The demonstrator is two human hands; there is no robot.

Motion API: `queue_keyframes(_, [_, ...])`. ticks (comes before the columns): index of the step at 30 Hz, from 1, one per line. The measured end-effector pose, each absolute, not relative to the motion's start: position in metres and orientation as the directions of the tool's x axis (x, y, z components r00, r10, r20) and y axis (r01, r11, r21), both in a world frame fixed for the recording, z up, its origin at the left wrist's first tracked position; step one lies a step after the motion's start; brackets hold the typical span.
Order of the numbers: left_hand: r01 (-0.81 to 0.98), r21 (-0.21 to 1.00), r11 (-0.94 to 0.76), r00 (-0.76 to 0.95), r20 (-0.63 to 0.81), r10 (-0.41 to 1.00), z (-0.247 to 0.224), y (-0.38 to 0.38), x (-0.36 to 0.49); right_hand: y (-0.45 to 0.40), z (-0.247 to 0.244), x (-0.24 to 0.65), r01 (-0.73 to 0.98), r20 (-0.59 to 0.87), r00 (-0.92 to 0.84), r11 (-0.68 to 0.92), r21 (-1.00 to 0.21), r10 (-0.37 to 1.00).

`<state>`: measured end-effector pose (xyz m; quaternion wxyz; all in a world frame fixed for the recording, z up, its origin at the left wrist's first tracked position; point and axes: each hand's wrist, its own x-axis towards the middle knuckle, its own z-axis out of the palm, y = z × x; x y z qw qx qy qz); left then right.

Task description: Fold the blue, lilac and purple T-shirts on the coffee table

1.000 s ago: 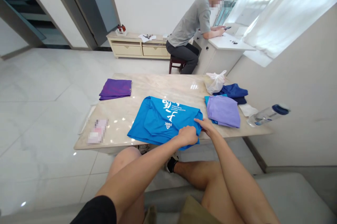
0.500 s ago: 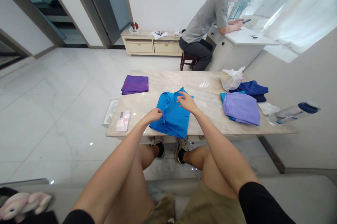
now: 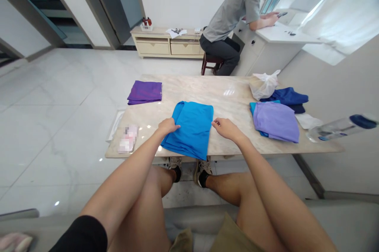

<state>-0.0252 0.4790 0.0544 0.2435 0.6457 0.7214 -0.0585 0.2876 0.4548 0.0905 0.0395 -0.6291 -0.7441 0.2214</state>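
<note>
A bright blue folded garment [image 3: 192,125] lies on the marble-patterned table, its lower edge slightly over the near rim. My left hand [image 3: 168,126] grips its left edge, thumb on top and fingers tucked beneath the cloth. At the right edge of the same garment, my right hand [image 3: 225,127] has its fingers curled and pinched against the fabric. A folded purple cloth [image 3: 145,92] rests at the far left of the table. To the right is a stack topped by a lilac folded garment [image 3: 276,121].
A pink-and-white item [image 3: 128,139] lies at the table's [image 3: 237,141] left front. Dark blue cloth [image 3: 287,98], a white plastic bag [image 3: 264,85] and a clear bottle [image 3: 337,128] are on the right. Beyond, a person in grey [image 3: 231,15] sits on a stool at a white desk.
The blue garment's top has been folded down, giving a flatter, squarer shape. My right hand moved from its upper part to its right edge; my left hand now holds its left edge.
</note>
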Motion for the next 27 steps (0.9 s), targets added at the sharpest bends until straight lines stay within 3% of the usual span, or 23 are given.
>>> queue_keyframes(7, [0.955, 0.251, 0.158, -0.061, -0.355, 0.933, 0.041, 0.483, -0.008, 0.455, 0.095, 0.278, 0.953, -0.26, -0.192, 0.116, -0.282, 0.946])
queue_keyframes(14, [0.901, 0.424, 0.096, -0.011, -0.199, 0.98, 0.039, 0.467, 0.001, 0.451, 0.108, 0.247, 0.956, -0.248, -0.22, 0.158, -0.249, 0.943])
queue_keyframes(20, [0.842, 0.526, 0.12, -0.072, -0.111, 0.991, 0.052, 0.465, -0.016, 0.449, 0.116, 0.224, 0.964, -0.27, -0.218, 0.165, -0.208, 0.938])
queue_keyframes(27, [0.807, 0.515, 0.29, -0.2, -0.225, 0.954, 0.046, 0.464, -0.056, 0.457, 0.1, 0.225, 0.977, -0.337, -0.19, 0.144, -0.157, 0.922])
